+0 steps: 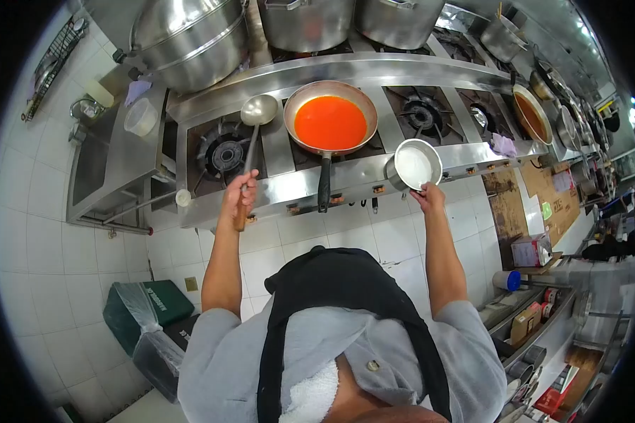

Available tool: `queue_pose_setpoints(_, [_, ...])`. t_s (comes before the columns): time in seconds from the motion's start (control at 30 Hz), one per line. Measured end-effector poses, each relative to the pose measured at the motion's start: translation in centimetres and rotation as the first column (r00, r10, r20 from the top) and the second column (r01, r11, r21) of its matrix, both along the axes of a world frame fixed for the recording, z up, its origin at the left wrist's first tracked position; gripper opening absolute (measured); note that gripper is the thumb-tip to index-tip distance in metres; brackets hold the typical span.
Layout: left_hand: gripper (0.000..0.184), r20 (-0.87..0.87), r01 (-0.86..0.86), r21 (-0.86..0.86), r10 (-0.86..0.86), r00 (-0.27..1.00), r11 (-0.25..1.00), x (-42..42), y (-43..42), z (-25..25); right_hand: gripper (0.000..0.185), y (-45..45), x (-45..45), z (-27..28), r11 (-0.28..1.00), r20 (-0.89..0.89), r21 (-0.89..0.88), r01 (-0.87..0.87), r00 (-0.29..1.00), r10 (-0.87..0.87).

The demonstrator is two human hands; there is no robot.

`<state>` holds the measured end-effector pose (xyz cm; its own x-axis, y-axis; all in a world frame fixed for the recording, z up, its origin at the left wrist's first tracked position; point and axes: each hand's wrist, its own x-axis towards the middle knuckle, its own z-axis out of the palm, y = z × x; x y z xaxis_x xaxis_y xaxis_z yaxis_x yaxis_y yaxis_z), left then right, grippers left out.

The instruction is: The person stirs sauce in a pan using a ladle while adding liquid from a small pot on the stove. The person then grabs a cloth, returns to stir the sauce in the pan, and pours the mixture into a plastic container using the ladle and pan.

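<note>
My left hand (240, 196) is wrapped round the wooden-ended handle of a metal ladle (259, 110), whose bowl is over the stove left of the frying pan. My right hand (428, 197) grips the near rim of a small metal pot (417, 165) with white contents, at the stove's front edge. Between the hands, a frying pan (369, 106) with a black handle sits on a burner, holding bright orange-red liquid (330, 123). The pan handle points toward me and neither hand touches it.
Gas burners flank the pan, a left burner (227, 152) and a right burner (422, 114). Large steel pots (307, 25) stand behind. Another pan (532, 116) with orange-brown liquid is far right. A white container (141, 117) sits on the left counter. A green bin (148, 310) stands lower left.
</note>
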<state>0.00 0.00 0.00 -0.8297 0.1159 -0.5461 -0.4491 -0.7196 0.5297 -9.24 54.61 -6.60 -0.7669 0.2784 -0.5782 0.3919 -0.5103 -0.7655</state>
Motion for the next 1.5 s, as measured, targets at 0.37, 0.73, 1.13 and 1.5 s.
queue_pose_setpoints(0.37, [0.040, -0.365, 0.015, -0.508, -0.231, 0.902, 0.861, 4.3, 10.8, 16.1, 0.032, -5.6, -2.2, 3.0, 0.973, -0.035, -0.034, 0.228, 0.973, -0.229])
queue_pose_setpoints(0.73, [0.044, 0.010, 0.019, -1.000, -0.793, 0.610, 0.002, 2.6, 23.5, 13.4, 0.033, -5.0, -1.1, 3.0, 0.990, 0.077, -0.006, -0.141, 0.987, 0.141])
queue_pose_setpoints(1.13, [0.058, 0.478, -0.199, -0.767, -0.751, 0.456, -0.610, 1.1, 27.0, 14.3, 0.024, -4.9, -0.7, 3.4, 0.990, -0.019, -0.101, -0.103, 0.995, 0.102])
queue_pose_setpoints(1.5, [0.063, 0.597, 0.049, -0.777, -0.711, 0.370, -0.627, 1.4, 30.8, 18.6, 0.024, -6.1, -0.5, 2.6, 0.996, -0.096, -0.090, -0.001, 0.995, -0.007])
